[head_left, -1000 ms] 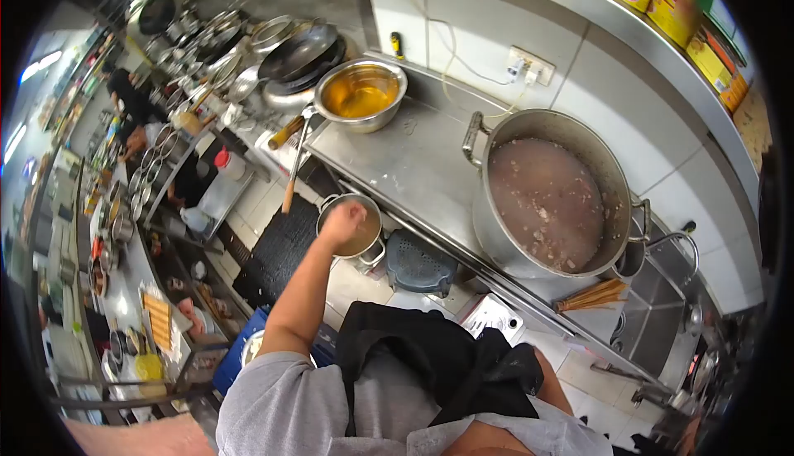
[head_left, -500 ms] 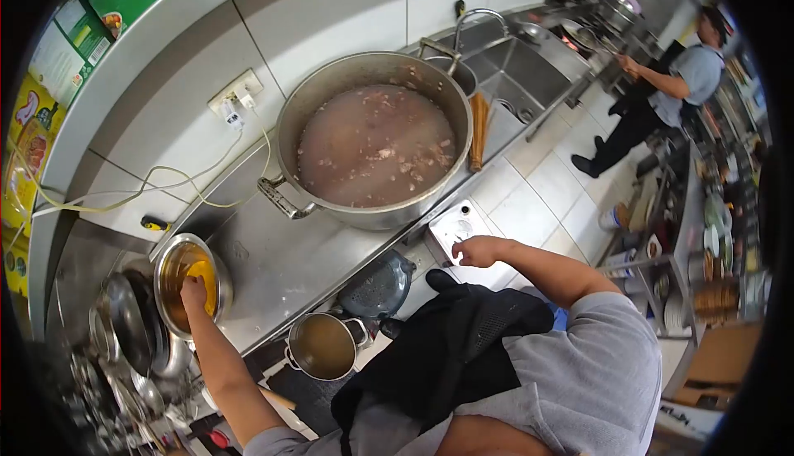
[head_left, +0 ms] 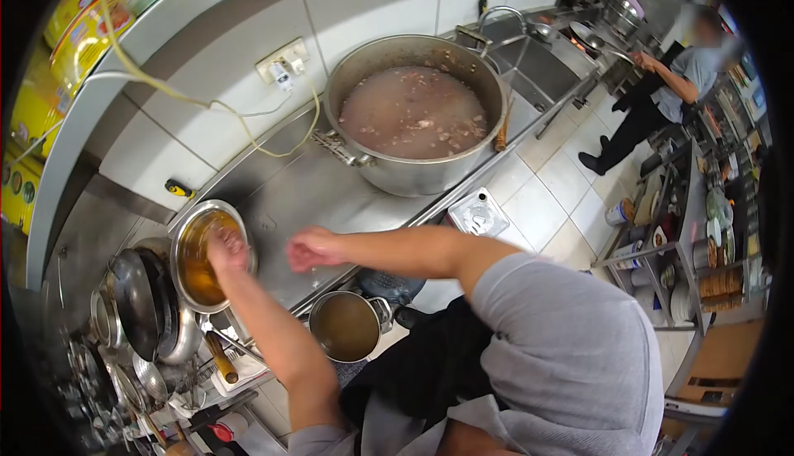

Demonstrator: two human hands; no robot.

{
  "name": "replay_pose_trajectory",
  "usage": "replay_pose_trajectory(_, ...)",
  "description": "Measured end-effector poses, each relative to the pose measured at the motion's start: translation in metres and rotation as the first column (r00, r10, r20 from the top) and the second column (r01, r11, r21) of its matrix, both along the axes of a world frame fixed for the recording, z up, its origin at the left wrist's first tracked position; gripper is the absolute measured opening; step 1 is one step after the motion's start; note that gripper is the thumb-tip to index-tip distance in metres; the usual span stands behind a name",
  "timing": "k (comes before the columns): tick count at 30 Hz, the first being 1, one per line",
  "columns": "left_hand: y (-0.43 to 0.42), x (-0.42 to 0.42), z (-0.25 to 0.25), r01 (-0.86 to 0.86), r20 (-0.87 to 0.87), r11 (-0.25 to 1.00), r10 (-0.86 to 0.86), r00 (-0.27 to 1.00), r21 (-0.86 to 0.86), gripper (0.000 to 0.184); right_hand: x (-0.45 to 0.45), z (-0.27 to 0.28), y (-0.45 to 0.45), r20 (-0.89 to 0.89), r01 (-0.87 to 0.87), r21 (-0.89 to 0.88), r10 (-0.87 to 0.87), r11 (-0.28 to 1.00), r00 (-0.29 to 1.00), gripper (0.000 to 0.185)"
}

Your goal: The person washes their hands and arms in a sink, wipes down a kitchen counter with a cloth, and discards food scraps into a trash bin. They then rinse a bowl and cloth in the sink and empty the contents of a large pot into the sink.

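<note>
My left hand [head_left: 228, 251] is over the steel bowl [head_left: 245, 232] of amber liquid, at its right inner side; its fingers are blurred by motion. My right hand [head_left: 314, 249] is above the steel counter just right of the bowl, its fingers curled together; anything inside them is hidden. Below it on the floor side stands a smaller two-handled pot [head_left: 344, 327] of brownish liquid. A large pot [head_left: 413, 117] of cloudy pinkish liquid with pale bits sits further back on the counter.
Woks [head_left: 136, 303] and ladles crowd the left. A cable hangs from a wall socket [head_left: 283, 63] over the counter [head_left: 285, 199]. Beyond the large pot is a sink [head_left: 538, 75]. Another person [head_left: 662, 84] stands at the far right, near shelving [head_left: 653, 266]. Packages line the upper-left shelf.
My left hand went from over the smaller pot to the steel bowl. My right hand came into view, then moved left across the counter towards the bowl. The view has turned towards the sink side.
</note>
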State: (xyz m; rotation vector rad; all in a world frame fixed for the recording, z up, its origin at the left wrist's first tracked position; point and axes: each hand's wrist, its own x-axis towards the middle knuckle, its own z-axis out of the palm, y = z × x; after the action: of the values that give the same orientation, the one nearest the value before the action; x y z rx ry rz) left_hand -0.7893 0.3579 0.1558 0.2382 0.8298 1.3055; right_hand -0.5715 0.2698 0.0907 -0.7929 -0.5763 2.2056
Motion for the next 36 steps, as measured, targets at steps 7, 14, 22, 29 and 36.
replay_pose_trajectory(7,-0.072,0.126,0.036,-0.166,-0.001,0.978,0.167,0.986,0.128,0.034,-0.050,0.030,0.010,-0.448,0.366,-0.196,-0.415,0.910,0.792,0.032)
replay_pose_trajectory(14,-0.136,0.260,-0.019,-0.110,-0.131,0.978,0.135,0.982,0.179,0.034,0.093,0.018,-0.068,-0.255,0.392,-0.335,-0.483,0.857,0.838,0.032)
replay_pose_trajectory(22,-0.231,0.457,-0.040,0.219,-0.071,0.964,-0.210,0.975,0.149,0.035,0.291,-0.005,-0.176,-0.229,0.538,-0.309,-0.611,0.784,0.758,0.029)
replay_pose_trajectory(29,-0.251,0.709,-0.020,0.403,-0.089,0.906,-0.393,0.915,0.134,0.039,0.528,0.012,-0.201,-0.125,0.795,-0.309,-0.851,0.522,0.510,0.032)
replay_pose_trajectory(36,-0.175,0.915,0.078,0.468,-0.049,0.813,-0.483,0.874,0.345,0.037,0.738,0.078,-0.113,-0.328,0.927,-0.130,-0.898,0.351,0.293,0.037)
